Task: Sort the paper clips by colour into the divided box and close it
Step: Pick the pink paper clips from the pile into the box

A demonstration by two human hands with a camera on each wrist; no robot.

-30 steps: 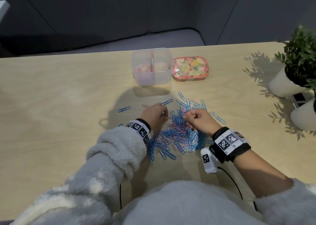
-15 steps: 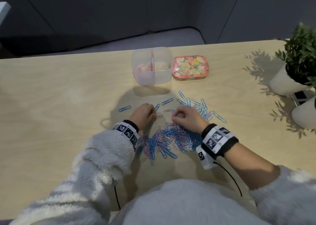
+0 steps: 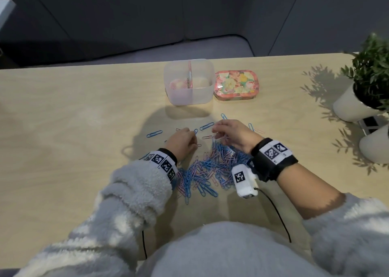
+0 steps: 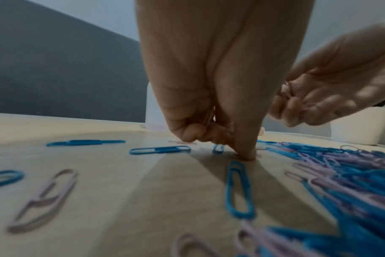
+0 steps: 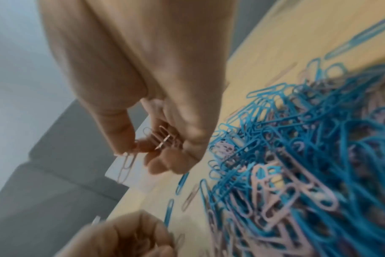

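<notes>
A heap of blue and pink paper clips (image 3: pixel 212 169) lies on the wooden table in front of me. My left hand (image 3: pixel 183 142) is at the heap's far left edge, its fingers curled around pink clips (image 4: pixel 209 116), with one fingertip (image 4: pixel 246 154) down on the table. My right hand (image 3: pixel 233 133) hovers over the heap's far edge and pinches a bunch of pink clips (image 5: pixel 163 139). The clear divided box (image 3: pixel 189 83) stands open farther back, with pink clips in its left compartment. Its flowered lid (image 3: pixel 236 84) lies just right of it.
Loose blue clips (image 3: pixel 154 133) lie scattered left of and beyond the hands. Two white plant pots (image 3: pixel 353 104) stand at the right table edge. A cable runs from the right wrist camera (image 3: pixel 244 180) toward my body.
Both hands have moved away from me, from over the heap's middle to its far edge. The right hand now holds a bunch of pink clips lifted off the table.
</notes>
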